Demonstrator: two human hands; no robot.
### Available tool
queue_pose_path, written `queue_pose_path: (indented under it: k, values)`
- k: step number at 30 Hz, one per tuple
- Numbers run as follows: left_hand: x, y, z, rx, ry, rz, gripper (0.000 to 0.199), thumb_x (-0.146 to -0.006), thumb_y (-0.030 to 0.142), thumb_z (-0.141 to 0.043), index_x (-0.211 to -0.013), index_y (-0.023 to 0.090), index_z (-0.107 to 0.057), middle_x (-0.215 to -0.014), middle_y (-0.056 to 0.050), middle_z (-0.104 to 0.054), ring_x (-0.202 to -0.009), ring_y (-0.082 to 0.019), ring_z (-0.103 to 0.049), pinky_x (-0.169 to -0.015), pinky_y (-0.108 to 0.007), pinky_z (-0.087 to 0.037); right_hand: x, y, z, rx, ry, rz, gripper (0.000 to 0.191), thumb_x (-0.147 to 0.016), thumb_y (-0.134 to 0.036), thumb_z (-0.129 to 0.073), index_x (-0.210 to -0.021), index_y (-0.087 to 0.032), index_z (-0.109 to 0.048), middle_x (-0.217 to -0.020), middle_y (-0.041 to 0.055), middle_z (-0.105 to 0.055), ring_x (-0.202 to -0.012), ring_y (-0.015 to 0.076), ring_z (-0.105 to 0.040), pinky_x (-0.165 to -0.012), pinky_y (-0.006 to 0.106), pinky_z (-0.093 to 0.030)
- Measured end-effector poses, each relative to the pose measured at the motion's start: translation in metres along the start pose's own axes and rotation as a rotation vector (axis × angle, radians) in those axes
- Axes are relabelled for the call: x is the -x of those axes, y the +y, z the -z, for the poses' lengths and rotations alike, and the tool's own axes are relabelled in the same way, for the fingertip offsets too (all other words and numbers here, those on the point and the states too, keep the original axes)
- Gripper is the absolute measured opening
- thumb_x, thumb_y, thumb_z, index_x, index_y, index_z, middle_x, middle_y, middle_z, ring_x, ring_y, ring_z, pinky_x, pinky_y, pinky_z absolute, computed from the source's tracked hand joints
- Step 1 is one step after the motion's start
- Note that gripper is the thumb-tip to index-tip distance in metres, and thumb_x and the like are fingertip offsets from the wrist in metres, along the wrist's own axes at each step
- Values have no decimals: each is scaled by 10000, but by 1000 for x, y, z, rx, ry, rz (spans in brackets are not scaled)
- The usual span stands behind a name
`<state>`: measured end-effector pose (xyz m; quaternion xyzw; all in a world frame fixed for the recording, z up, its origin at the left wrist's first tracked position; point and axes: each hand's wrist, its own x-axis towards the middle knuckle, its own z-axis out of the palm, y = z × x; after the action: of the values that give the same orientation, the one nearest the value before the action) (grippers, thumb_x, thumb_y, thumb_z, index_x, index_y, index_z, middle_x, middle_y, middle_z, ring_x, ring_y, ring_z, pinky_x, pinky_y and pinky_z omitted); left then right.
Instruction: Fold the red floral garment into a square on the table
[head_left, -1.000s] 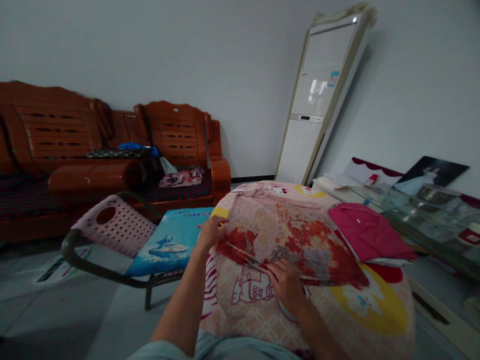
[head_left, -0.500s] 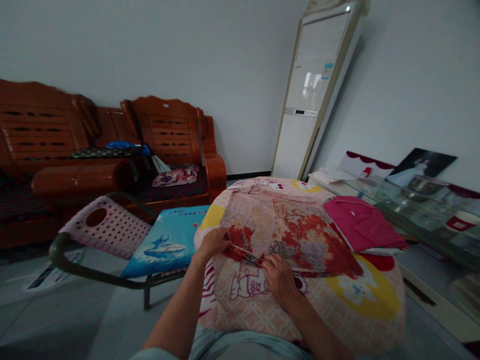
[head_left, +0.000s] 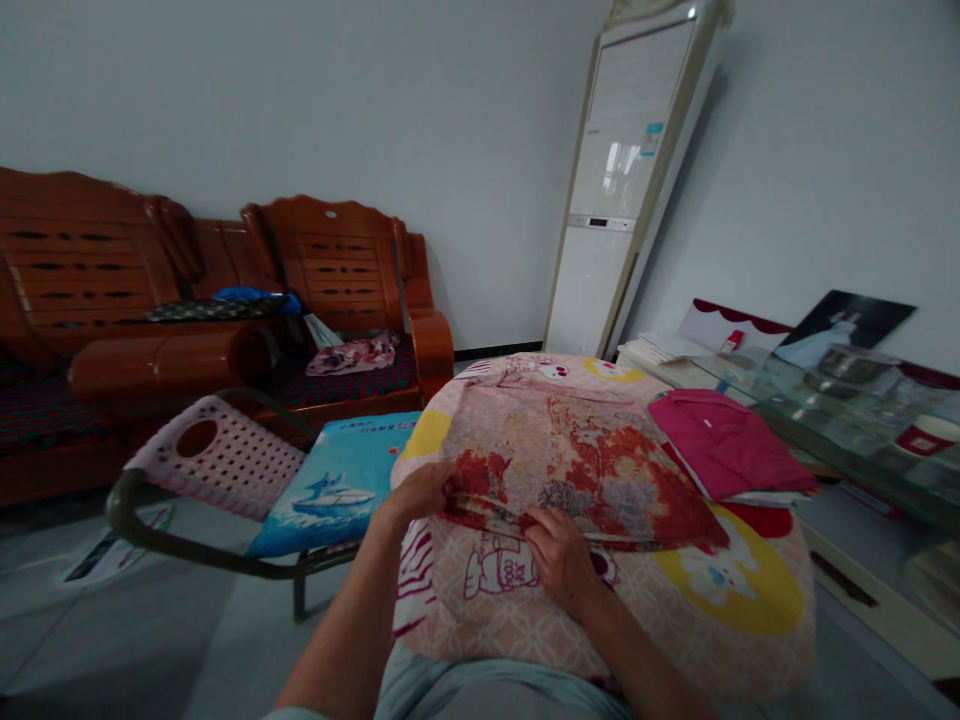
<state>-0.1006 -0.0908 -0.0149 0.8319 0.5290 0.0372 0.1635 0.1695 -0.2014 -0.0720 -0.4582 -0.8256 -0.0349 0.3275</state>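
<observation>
A thin garment with red, rust and grey print (head_left: pixel 592 455) lies spread flat on the patterned tablecloth (head_left: pixel 540 630) of a round table. My left hand (head_left: pixel 429 490) pinches its near left corner, fingers pressed together on the edge. Farther right along the same near edge, my right hand (head_left: pixel 559 555) has its fingertips closed on the fabric. The edge between both hands is slightly gathered. To the right of the garment sits a folded magenta cloth (head_left: pixel 727 440) on top of other folded pieces.
Left of the table stands a chair with a pink woven back (head_left: pixel 225 455) and a blue cushion (head_left: pixel 337 485). A wooden sofa (head_left: pixel 337 270) is behind it. On the right is a glass-topped cabinet (head_left: pixel 795 400); a tall air conditioner (head_left: pixel 607 190) stands at the back.
The near edge of the garment between my hands was a narrow raised fold and now lies looser and flatter. Both hands have barely moved.
</observation>
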Motion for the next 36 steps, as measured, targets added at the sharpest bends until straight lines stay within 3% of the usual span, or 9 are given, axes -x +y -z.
queue_pose_path:
  k: [4,11,15,16,19,22,26,31,36]
  values:
    - [6,-6,-3,-51,-41,-31,407,-630,35,-519,-972,194,-672,-991,-56,-712,-946,-211,-649,-769,-256,-455,0,-2,4,-59,-18,24,152,-867,-112,-550,-795,-191,-658,-1239,90,-640,-1041,239,-550,-913,393,-452]
    - [22,-8,3,4,-104,9,352,-596,15,-523,-823,211,-709,-821,0,-726,-810,-168,-657,-662,-216,-424,-2,-5,9,-207,-14,41,154,-865,-129,-564,-739,-196,-623,-898,60,-679,-863,196,-558,-787,332,-452]
    - [28,-4,15,7,-219,22,154,-625,134,-631,-721,211,-725,-714,8,-713,-716,-171,-653,-595,-218,-404,-2,-5,10,-234,21,23,167,-873,-120,-526,-745,-193,-607,-812,54,-638,-802,182,-546,-743,310,-427]
    - [28,-1,17,-9,-210,30,89,-669,188,-636,-691,204,-721,-686,-4,-704,-694,-174,-650,-590,-225,-402,-3,-5,10,-237,20,21,171,-876,-120,-519,-745,-192,-601,-797,51,-630,-793,180,-541,-735,308,-420]
    - [21,16,19,-106,-27,88,217,-810,302,-575,-701,177,-716,-712,-58,-703,-725,-198,-657,-643,-255,-430,-4,-6,11,-238,17,25,181,-881,-122,-509,-734,-189,-590,-773,47,-614,-781,177,-532,-729,304,-406]
    - [2,43,5,-84,203,70,233,-883,270,-513,-896,164,-721,-895,-96,-727,-854,-216,-673,-764,-291,-476,-4,-6,9,-228,38,13,190,-881,-121,-508,-724,-188,-590,-753,41,-602,-765,171,-527,-719,294,-396]
    - [-30,72,-33,83,365,-206,330,-912,211,-482,-1205,176,-631,-1200,-103,-676,-1127,-209,-617,-989,-330,-465,-1,2,6,-115,104,-114,162,-851,-89,-530,-748,-185,-611,-769,39,-611,-781,175,-523,-731,298,-383]
    - [-49,76,-72,87,374,-256,447,-898,240,-529,-1337,166,-557,-1388,-146,-567,-1297,-257,-513,-1123,-458,-378,3,10,4,22,30,-184,119,-787,-100,-635,-713,-192,-619,-801,26,-602,-826,179,-522,-757,303,-369]
    - [-48,70,-80,55,340,-241,488,-925,287,-500,-1400,173,-508,-1464,-145,-499,-1369,-261,-441,-1176,-512,-277,4,13,4,30,-6,-156,181,-728,-32,-589,-745,-204,-642,-807,21,-590,-830,181,-519,-756,301,-380]
